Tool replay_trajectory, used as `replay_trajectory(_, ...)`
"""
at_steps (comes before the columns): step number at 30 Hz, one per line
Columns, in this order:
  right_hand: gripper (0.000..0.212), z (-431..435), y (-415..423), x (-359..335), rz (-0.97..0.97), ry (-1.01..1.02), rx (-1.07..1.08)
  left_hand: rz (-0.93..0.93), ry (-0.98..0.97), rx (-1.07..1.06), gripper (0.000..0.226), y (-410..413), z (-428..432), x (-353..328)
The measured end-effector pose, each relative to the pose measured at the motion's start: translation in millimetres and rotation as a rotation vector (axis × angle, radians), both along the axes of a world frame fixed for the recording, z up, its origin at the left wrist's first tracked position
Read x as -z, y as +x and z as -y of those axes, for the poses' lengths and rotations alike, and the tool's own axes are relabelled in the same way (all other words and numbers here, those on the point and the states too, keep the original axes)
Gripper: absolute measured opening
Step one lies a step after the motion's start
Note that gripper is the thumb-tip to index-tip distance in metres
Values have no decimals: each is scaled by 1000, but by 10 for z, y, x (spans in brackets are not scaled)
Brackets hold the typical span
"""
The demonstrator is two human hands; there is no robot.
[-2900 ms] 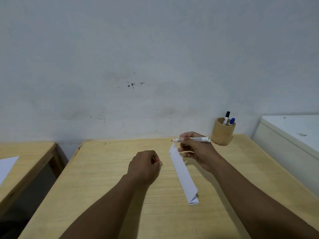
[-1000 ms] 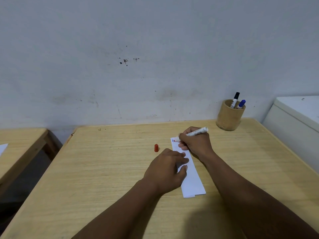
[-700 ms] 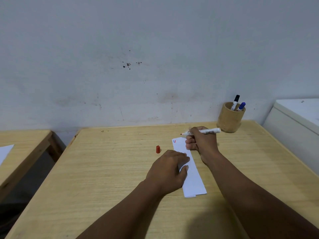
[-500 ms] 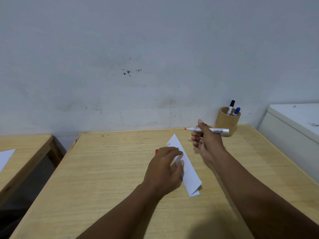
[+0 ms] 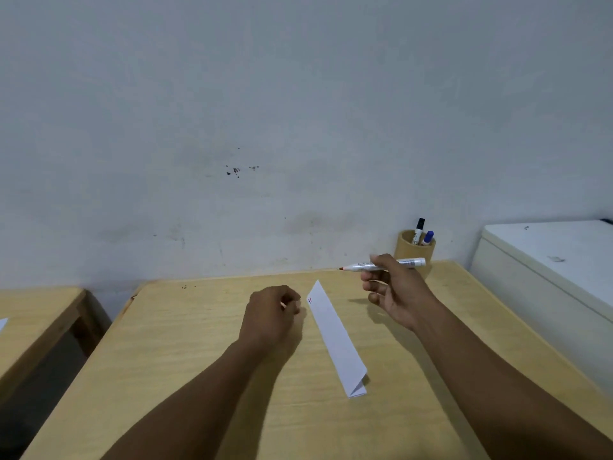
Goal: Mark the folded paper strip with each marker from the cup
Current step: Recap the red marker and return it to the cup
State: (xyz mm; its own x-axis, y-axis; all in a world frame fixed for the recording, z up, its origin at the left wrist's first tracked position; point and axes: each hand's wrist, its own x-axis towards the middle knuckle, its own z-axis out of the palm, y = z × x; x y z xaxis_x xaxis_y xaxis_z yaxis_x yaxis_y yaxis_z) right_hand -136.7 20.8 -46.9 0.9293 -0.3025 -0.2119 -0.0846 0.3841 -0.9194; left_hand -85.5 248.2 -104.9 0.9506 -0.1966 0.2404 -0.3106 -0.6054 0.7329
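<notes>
The white folded paper strip (image 5: 335, 340) lies on the wooden table (image 5: 199, 343), with small red and blue marks (image 5: 310, 300) at its far end. My right hand (image 5: 394, 293) holds an uncapped red marker (image 5: 361, 267) level above the table, right of the strip, tip pointing left. My left hand (image 5: 272, 313) is curled shut just left of the strip's far end, where the red cap lay; the cap is hidden inside its fingers. The wooden cup (image 5: 406, 249) stands at the back right and holds a black marker (image 5: 419, 227) and a blue marker (image 5: 428, 237).
A white cabinet (image 5: 547, 260) stands against the table's right side. A second wooden table (image 5: 33, 310) is at the left, across a dark gap. The wall runs along the table's far edge.
My right hand lifted the red marker off the strip's far end and drew back to the right. My left hand let go of the strip and closed over the red cap's spot.
</notes>
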Motion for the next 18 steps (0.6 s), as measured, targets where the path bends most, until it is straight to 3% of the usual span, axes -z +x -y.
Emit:
replay_trajectory(4, 17, 66, -73, -25, 29, 115, 64, -211, -579, -25, 6, 62, 227, -454)
replay_trajectory(6, 17, 78, -90, -32, 53, 192, 90, -295, -741, 20, 8, 50, 371, -633)
replay_trajectory(11, 20, 65, -111, -9, 80, 261, 128, -391, -870, 80, 10, -8, 700, -744)
replay_trajectory(18, 25, 101, -149, 21, 121, 304, 146, -382, -865, 133, 13, -80, 997, -710)
